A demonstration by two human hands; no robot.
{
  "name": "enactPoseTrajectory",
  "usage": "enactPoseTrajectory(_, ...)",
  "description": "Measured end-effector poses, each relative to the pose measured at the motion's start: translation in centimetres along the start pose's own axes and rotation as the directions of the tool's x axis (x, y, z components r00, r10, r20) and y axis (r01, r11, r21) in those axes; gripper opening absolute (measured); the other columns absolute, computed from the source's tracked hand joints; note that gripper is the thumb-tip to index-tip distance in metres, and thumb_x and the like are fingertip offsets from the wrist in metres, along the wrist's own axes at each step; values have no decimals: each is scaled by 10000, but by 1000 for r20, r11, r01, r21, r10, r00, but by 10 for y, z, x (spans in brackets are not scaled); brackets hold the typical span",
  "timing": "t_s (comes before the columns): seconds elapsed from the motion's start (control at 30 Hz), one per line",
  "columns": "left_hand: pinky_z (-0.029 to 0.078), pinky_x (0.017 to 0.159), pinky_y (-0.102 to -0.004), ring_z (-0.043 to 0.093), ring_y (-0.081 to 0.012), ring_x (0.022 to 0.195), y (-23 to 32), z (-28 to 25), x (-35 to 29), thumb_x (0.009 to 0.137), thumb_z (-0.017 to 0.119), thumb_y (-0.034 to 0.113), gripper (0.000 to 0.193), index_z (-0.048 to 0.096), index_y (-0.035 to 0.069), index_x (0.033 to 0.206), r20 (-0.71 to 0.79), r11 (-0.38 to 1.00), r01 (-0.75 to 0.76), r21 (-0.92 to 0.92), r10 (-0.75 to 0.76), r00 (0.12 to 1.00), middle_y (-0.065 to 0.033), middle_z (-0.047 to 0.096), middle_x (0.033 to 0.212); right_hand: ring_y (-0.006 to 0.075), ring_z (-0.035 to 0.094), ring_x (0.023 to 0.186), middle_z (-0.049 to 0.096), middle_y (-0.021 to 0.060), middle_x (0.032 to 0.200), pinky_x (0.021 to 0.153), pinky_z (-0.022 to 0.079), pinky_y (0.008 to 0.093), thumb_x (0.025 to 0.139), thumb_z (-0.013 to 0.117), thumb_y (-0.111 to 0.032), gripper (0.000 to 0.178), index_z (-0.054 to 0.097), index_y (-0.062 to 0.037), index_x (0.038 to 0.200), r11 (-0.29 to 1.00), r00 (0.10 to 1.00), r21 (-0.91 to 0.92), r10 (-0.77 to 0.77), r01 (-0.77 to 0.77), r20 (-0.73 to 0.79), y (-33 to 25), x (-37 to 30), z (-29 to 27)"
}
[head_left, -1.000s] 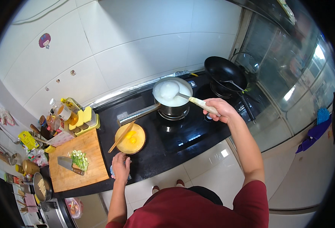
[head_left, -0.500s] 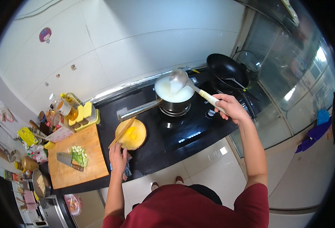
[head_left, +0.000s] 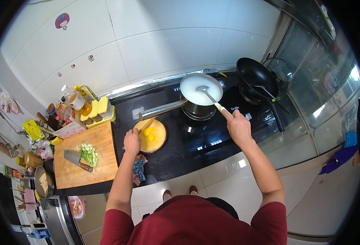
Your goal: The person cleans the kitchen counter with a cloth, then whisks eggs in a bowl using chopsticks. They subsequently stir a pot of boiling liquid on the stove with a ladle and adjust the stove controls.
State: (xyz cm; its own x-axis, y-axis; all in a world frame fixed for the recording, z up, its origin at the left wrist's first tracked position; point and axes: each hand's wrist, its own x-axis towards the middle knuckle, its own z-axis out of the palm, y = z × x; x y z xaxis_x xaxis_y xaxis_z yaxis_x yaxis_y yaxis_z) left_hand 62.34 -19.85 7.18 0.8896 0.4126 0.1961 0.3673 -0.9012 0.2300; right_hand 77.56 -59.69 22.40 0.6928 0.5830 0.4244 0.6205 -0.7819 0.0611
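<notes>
My right hand (head_left: 239, 127) is closed round the pale handle of a ladle (head_left: 211, 98). The ladle's bowl dips into cloudy white liquid in a metal saucepan (head_left: 200, 111) on the burner, whose long handle points left. With my left hand (head_left: 132, 141) I grip wooden chopsticks (head_left: 148, 124), their tips over a round yellowish bowl (head_left: 163, 140). Cracked egg with bright yolks (head_left: 149, 134) lies in that bowl. A bunched blue and pink cloth (head_left: 139, 168) is beside my left wrist.
Left of the bowl, a wooden board (head_left: 106, 163) holds a cleaver (head_left: 74, 158) and chopped greens (head_left: 90, 155). Oil bottles (head_left: 76, 99) and yellow-lidded seasoning boxes (head_left: 102, 109) stand behind it. A black wok (head_left: 256, 77) sits on the right burner, its handle jutting toward me.
The ladle has gone from raised and pouring over the saucepan down into the liquid. My left hand has moved onto the chopsticks and grips them. The whole view has shifted slightly.
</notes>
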Motion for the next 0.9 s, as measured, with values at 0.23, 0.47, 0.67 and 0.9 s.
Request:
enactPoseTrajectory(0.23, 549, 781, -427, 674, -340, 939, -2, 21, 21, 910, 493, 102, 191, 617, 52, 1047, 210, 993, 85, 80, -100, 973, -181, 670, 1014, 321, 567, 958, 547, 151, 986, 820, 466, 447, 752, 712, -74, 532, 551, -72, 1259, 1000, 1000, 8, 25, -25, 1, -16, 3, -18)
enactPoseTrajectory(0.47, 516, 567, -312, 657, -207, 632, 10, 1, -22, 812, 683, 78, 167, 619, 26, 957, 375, 684, 367, -630, -146, 915, -104, 678, 759, 304, 534, 968, 561, 121, 1069, 808, 454, 412, 720, 743, -72, 513, 562, -51, 1200, 902, 964, 375, -131, 213, -233, -93, -15, -48)
enactPoseTrajectory(0.67, 484, 533, -190, 577, -71, 610, 70, -42, -68, 913, 590, 22, 36, 619, 39, 901, 650, -439, 654, -616, 187, 737, -52, 670, 819, 293, 560, 923, 525, 127, 1151, 782, 489, 380, 731, 727, -117, 608, 519, -47, 1299, 664, 885, 626, -457, 409, -93, -174, -40, 18)
enactPoseTrajectory(0.9, 574, 656, -269, 658, -165, 726, 89, -63, -88, 923, 543, 5, 111, 611, 18, 1009, 714, -557, 619, -554, 63, 697, -85, 669, 891, 294, 567, 965, 556, 132, 1107, 845, 497, 389, 813, 708, -141, 328, 642, -22, 1112, 429, 917, 839, -352, 335, -186, -210, -41, 49)
